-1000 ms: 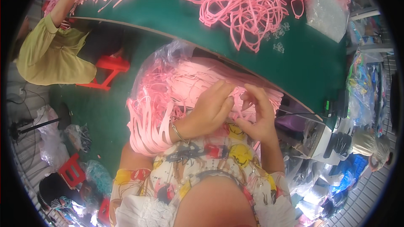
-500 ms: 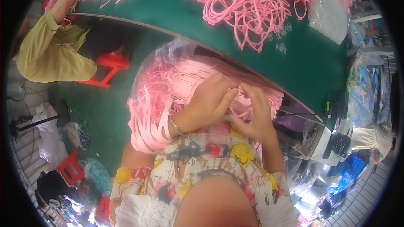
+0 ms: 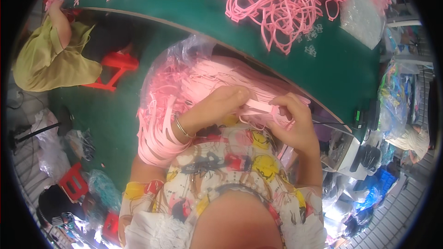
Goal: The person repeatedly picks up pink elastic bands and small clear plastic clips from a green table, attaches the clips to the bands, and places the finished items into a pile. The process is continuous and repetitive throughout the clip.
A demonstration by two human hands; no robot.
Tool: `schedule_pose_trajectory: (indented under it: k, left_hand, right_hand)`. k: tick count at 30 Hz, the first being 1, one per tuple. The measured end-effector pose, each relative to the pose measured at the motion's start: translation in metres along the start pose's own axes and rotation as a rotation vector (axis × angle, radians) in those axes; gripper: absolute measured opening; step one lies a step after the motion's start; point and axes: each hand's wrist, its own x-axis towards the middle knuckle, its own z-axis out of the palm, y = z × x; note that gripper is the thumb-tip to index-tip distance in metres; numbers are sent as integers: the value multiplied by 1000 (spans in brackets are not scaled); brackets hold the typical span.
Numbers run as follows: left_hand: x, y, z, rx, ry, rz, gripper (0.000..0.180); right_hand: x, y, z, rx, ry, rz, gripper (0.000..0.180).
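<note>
Between my hands a flat pink strap [image 3: 261, 106] is stretched out, low in front of my chest. My left hand [image 3: 224, 101] is closed on its left part, thumb along the top. The fingers and thumb of my right hand [image 3: 297, 122] pinch the other end, where a small pink piece shows; its details are too small to make out. Under and behind my hands lies a thick bundle of pink straps [image 3: 217, 74], partly in a clear plastic bag [image 3: 187, 48]. Several pink loops [image 3: 154, 140] hang around my left forearm, beside a bracelet.
A green table [image 3: 184, 14] curves across ahead, carrying a tangled pink strap pile [image 3: 272, 9], small clear clips [image 3: 310, 50] and a plastic bag [image 3: 364, 18]. At the far left a person in an olive top [image 3: 50, 60] sits by a red stool [image 3: 117, 64].
My hands have moved apart, my right hand shifting right, and the strap is now visible, stretched between them. The person at the left has drawn their arm back leftward.
</note>
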Motion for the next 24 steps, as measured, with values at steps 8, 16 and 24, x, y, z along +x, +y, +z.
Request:
schedule_pose_trajectory:
  k: [8,16,24]
  left_hand:
    - [1,7,-10,-11,-206,-115,28]
    - [1,22,2,294,-202,44,28]
    - [8,28,8,469,-246,105,27]
  right_hand:
    - [0,18,-10,127,-115,60,36]
    - [-1,36,-6,198,-131,6,20]
    - [-6,35,-18,169,-172,-3,6]
